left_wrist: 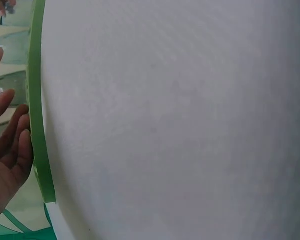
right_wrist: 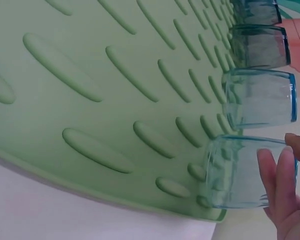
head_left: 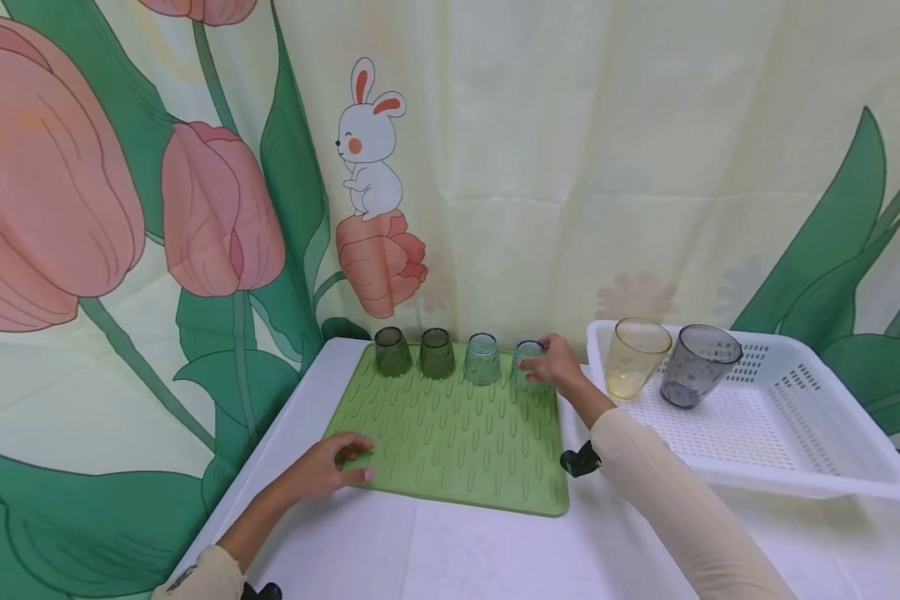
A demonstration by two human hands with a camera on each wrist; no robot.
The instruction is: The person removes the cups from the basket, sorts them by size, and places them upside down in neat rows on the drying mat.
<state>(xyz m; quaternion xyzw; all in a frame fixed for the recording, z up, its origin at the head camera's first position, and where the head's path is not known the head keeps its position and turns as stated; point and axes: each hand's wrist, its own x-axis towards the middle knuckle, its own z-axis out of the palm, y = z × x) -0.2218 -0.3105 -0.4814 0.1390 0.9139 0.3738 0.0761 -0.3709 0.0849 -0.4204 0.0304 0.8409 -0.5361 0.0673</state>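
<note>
Pinching the rightmost blue glass (right_wrist: 235,172) at the green mat's (head_left: 450,450) far-right corner, the right hand (head_left: 558,367) sits across open mat from the left hand (head_left: 321,468) — loosely parted, holding nothing, at the near-left edge.

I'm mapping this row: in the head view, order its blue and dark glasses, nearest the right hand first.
1. Right blue glass, rightmost, held
2. Left blue glass, next left
3. Right dark glass, further left
4. Left dark glass, leftmost
</note>
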